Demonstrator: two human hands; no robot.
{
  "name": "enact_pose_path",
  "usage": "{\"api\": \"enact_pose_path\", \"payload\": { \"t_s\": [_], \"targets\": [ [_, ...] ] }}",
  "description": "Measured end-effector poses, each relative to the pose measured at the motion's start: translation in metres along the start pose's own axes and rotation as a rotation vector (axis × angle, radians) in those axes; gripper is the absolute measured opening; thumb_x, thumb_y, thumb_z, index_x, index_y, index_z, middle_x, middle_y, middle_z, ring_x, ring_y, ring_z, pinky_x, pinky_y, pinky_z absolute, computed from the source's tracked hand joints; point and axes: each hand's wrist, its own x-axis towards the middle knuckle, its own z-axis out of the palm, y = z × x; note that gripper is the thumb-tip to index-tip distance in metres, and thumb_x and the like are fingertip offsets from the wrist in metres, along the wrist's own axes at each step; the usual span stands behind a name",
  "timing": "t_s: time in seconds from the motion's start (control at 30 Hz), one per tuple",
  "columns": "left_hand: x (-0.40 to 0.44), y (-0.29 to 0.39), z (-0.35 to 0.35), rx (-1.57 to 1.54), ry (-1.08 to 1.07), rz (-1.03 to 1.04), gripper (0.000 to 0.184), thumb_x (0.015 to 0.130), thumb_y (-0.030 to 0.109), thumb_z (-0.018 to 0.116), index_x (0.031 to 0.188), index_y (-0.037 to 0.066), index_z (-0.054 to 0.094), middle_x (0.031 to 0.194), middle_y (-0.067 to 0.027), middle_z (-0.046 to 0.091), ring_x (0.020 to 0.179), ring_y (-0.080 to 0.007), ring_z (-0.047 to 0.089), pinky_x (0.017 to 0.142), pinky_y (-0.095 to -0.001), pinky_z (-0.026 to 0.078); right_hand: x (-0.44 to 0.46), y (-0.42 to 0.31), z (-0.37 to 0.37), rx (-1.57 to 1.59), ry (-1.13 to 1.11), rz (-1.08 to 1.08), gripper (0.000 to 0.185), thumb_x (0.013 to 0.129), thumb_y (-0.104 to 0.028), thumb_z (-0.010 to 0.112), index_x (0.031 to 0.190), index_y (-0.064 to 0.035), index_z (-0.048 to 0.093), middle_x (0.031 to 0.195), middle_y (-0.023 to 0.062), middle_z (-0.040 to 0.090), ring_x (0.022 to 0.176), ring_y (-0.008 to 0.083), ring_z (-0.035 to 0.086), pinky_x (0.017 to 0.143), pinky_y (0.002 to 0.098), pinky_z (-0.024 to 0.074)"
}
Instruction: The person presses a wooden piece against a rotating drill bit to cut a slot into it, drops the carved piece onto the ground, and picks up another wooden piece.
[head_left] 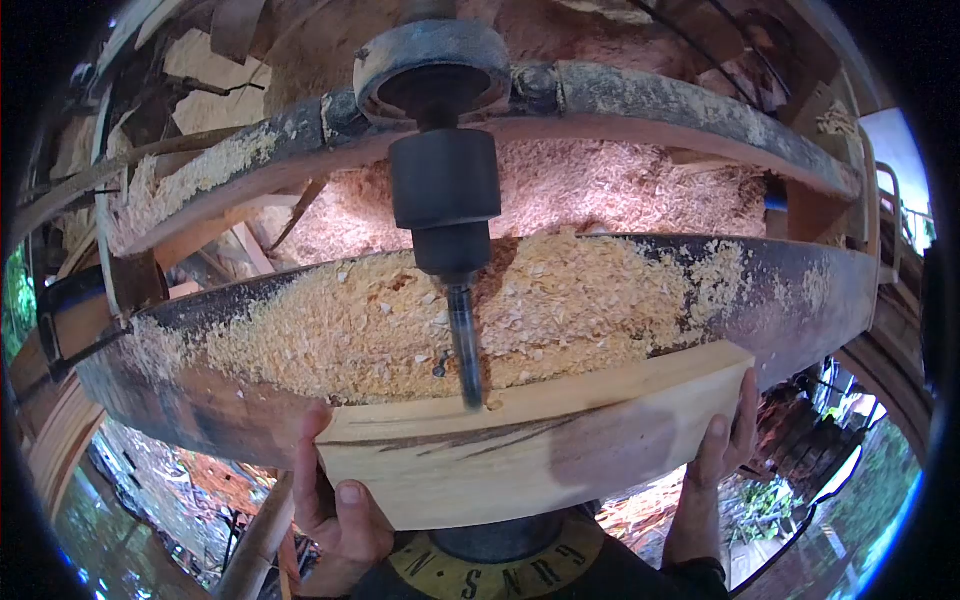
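A pale wooden block point(440, 470) with dark streaks spans the space between my two hands at the front edge of the work table. My left hand point(335, 505) grips its left end, fingers at the far side and thumb at the near face. Its right end is held by my right hand point(722, 450), with the fingers along the end. A dark drill chuck point(445, 185) hangs above, and its metal bit point(465, 350) points down at the top edge of the block. Whether the tip is inside the wood cannot be made out.
Wood shavings point(560, 300) are heaped on the dark table point(820, 290) behind the block. A dusty beam point(680, 100) crosses farther back, with more shavings beyond it. A round wooden pole point(258, 540) slants at the lower left.
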Motion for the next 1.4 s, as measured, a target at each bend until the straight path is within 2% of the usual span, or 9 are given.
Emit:
{"api": "enact_pose_path", "payload": {
  "t_s": [0.3, 0.5, 0.6, 0.7, 0.9, 1.0, 1.2, 1.3, 1.4],
  "targets": [
    [-0.002, 0.004, 0.005, -0.023, 0.094, -0.081, 0.055, 0.102, 0.012, 0.051, 0.154, -0.001, 0.039, 0.156, -0.0332, 0.037, 0.143, -0.0399, 0.043, 0.117, -0.0501, 0.038, 0.000, 0.006, -0.001, 0.038, -0.007, -0.052, 0.071, 0.096, -0.039, 0.062, 0.144, 0.0118, 0.048, 0.117, 0.0203, 0.061, 0.098, 0.0253, 0.061, 0.085, 0.0388, 0.0501],
    [0.000, 0.000, 0.007, -0.018, 0.110, -0.009, 0.056, 0.102, 0.012, 0.051, 0.153, -0.004, 0.038, 0.156, -0.0329, 0.038, 0.143, -0.0391, 0.043, 0.116, -0.0500, 0.038, -0.001, 0.007, 0.004, 0.122, 0.031, -0.009, 0.069, 0.094, -0.034, 0.062, 0.143, 0.0123, 0.049, 0.119, 0.0212, 0.061, 0.104, 0.0278, 0.063, 0.088, 0.0413, 0.0510],
    [0.004, 0.005, 0.012, 0.046, 0.134, -0.024, 0.061, 0.101, 0.022, 0.052, 0.151, -0.009, 0.037, 0.152, -0.0255, 0.045, 0.138, -0.0319, 0.048, 0.113, -0.0475, 0.041, 0.005, -0.002, 0.004, 0.097, 0.014, -0.013, 0.068, 0.093, -0.033, 0.063, 0.143, 0.0121, 0.050, 0.119, 0.0214, 0.061, 0.104, 0.0272, 0.062, 0.088, 0.0409, 0.0510],
    [0.005, -0.001, 0.015, 0.039, 0.180, 0.042, 0.062, 0.100, 0.023, 0.052, 0.150, -0.011, 0.039, 0.150, -0.0251, 0.047, 0.135, -0.0313, 0.050, 0.112, -0.0458, 0.042, 0.004, 0.009, 0.004, 0.167, 0.021, -0.032, 0.067, 0.093, -0.032, 0.063, 0.141, 0.0123, 0.051, 0.119, 0.0215, 0.061, 0.104, 0.0274, 0.062, 0.088, 0.0406, 0.0511],
    [0.011, 0.009, 0.016, 0.058, 0.166, -0.077, 0.063, 0.100, 0.024, 0.054, 0.149, -0.012, 0.039, 0.145, -0.0252, 0.052, 0.129, -0.0305, 0.056, 0.109, -0.0431, 0.045, 0.010, 0.003, 0.005, 0.117, 0.015, -0.024, 0.065, 0.092, -0.030, 0.063, 0.139, 0.0128, 0.053, 0.117, 0.0214, 0.063, 0.105, 0.0280, 0.062, 0.089, 0.0412, 0.0505],
    [0.014, 0.005, 0.013, -0.046, 0.124, 0.007, 0.058, 0.102, 0.016, 0.056, 0.151, -0.009, 0.038, 0.157, -0.0287, 0.040, 0.143, -0.0348, 0.043, 0.117, -0.0461, 0.037, 0.015, 0.009, 0.009, 0.129, 0.029, -0.065, 0.064, 0.091, -0.027, 0.063, 0.140, 0.0124, 0.053, 0.117, 0.0217, 0.063, 0.106, 0.0278, 0.061, 0.091, 0.0412, 0.0498],
    [0.027, 0.004, 0.017, 0.049, 0.156, 0.049, 0.060, 0.100, 0.019, 0.052, 0.149, -0.013, 0.037, 0.152, -0.0269, 0.047, 0.138, -0.0326, 0.049, 0.115, -0.0457, 0.039, 0.024, 0.005, 0.012, 0.121, 0.019, -0.076, 0.061, 0.090, -0.021, 0.063, 0.140, 0.0124, 0.053, 0.119, 0.0209, 0.063, 0.106, 0.0279, 0.061, 0.093, 0.0401, 0.0486],
    [0.034, 0.009, 0.018, -0.023, 0.125, 0.037, 0.055, 0.100, 0.013, 0.052, 0.149, -0.009, 0.041, 0.151, -0.0286, 0.047, 0.142, -0.0353, 0.045, 0.117, -0.0462, 0.037, 0.028, 0.001, 0.012, 0.090, 0.003, -0.067, 0.061, 0.090, -0.021, 0.063, 0.140, 0.0121, 0.053, 0.118, 0.0208, 0.064, 0.106, 0.0280, 0.061, 0.094, 0.0405, 0.0482],
    [0.039, -0.001, 0.015, 0.020, 0.158, 0.077, 0.058, 0.099, 0.013, 0.053, 0.149, -0.011, 0.040, 0.150, -0.0274, 0.048, 0.140, -0.0337, 0.047, 0.117, -0.0446, 0.037, 0.030, 0.003, 0.017, 0.114, 0.042, -0.092, 0.059, 0.090, -0.019, 0.062, 0.139, 0.0117, 0.055, 0.117, 0.0213, 0.065, 0.106, 0.0289, 0.061, 0.094, 0.0413, 0.0481]
  ]
}}
